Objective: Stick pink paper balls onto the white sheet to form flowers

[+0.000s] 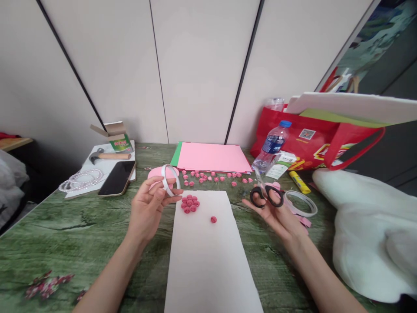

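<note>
My left hand (pixel 150 203) is closed round a roll of white tape (pixel 167 181), gripped between thumb and fingers above the table. In my right hand (pixel 280 216), palm up, a pair of scissors (pixel 267 194) with black handles is held, its blades pointing away from me. Between my hands lies a white board (pixel 213 261). A cluster of rolled pink paper flowers (pixel 190 203) sits near the board's far left corner, and a single paper flower (pixel 213 219) lies apart to its right. Several more small pink rolls (pixel 222 178) are scattered beyond the board.
Pink paper sheets (pixel 215 156) lie at the back. A water bottle (pixel 272 145), red bag (pixel 293 134), glue stick (pixel 299 182), another tape roll (pixel 301 203) and white cushion-like object (pixel 368 226) stand right. A phone (pixel 117 178), hammer (pixel 114 155) and bead string (pixel 81 179) lie left.
</note>
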### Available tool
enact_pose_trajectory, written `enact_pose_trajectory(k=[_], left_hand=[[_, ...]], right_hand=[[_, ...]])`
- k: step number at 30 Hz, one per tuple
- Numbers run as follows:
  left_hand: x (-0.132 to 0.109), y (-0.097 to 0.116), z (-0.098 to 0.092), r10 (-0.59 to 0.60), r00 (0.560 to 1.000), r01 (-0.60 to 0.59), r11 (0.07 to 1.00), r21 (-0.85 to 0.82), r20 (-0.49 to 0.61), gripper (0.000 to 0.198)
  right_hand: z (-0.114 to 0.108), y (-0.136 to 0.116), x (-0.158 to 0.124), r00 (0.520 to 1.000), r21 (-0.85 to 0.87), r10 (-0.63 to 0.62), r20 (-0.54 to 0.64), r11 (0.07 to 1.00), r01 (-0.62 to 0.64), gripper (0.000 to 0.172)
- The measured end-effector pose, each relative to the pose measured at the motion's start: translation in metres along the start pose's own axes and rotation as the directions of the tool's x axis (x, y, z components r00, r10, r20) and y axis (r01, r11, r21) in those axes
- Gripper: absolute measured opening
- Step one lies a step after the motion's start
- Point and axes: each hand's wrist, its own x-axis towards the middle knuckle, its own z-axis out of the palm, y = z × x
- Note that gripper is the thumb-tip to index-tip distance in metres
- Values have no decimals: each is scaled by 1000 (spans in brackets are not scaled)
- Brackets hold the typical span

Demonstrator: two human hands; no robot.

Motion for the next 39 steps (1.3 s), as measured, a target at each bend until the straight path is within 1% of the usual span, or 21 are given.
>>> enact_pose_trajectory(k=[3,5,6,8,10,11,12,13,15,18,21,26,30,34,36,39], left_hand=[[-3,1,3,15,998,-14,1000,-13,57,28],[-5,1,4,32,995,-31,999,-14,99,26],[-7,1,5,39,992,-38,999,-16,122,26],[-9,1,6,49,984,-46,999,-17,169,28],[-12,-1,8,50,976,-50,999,-4,210,29],[-13,-1,8,45,972,-48,999,6,231,30],[-15,-2,9,38,967,-43,999,15,251,30],[-16,-3,10,30,962,-37,999,21,270,31],[-18,-4,11,16,953,-24,999,23,303,31],[-21,-3,11,5,938,-11,1000,17,347,31],[-23,-2,8,-24,925,6,999,48,378,32],[-24,-3,4,-75,929,40,994,103,363,35],[-23,-3,4,-80,924,46,994,100,373,36],[-23,-4,3,-73,923,30,993,118,378,36],[-23,-5,3,-74,917,27,992,126,391,37],[-23,-4,3,-74,911,27,992,120,406,37]], right_hand=[[5,3,-8,987,-54,105,123,994,-99,34],[11,8,-15,957,-94,162,241,985,-143,44],[16,11,-18,932,-118,193,305,979,-165,49],[30,17,-22,860,-183,274,430,959,-214,58],[47,22,-25,762,-297,368,532,924,-240,64],[58,23,-26,708,-365,411,574,903,-228,67],[68,24,-27,663,-439,462,589,872,-218,64],[78,24,-27,643,-495,500,580,843,-208,59],[97,23,-28,617,-589,576,537,779,-214,47],[114,20,-28,603,-659,623,498,724,-205,39],[120,19,-25,614,-663,619,489,722,-199,38],[122,18,-19,640,-652,585,497,739,-170,39],[124,18,-17,631,-655,592,501,736,-171,37],[121,22,-15,649,-660,577,495,736,-151,35],[118,23,-14,651,-670,579,492,729,-142,36],[115,22,-13,640,-677,607,470,714,-180,41]])
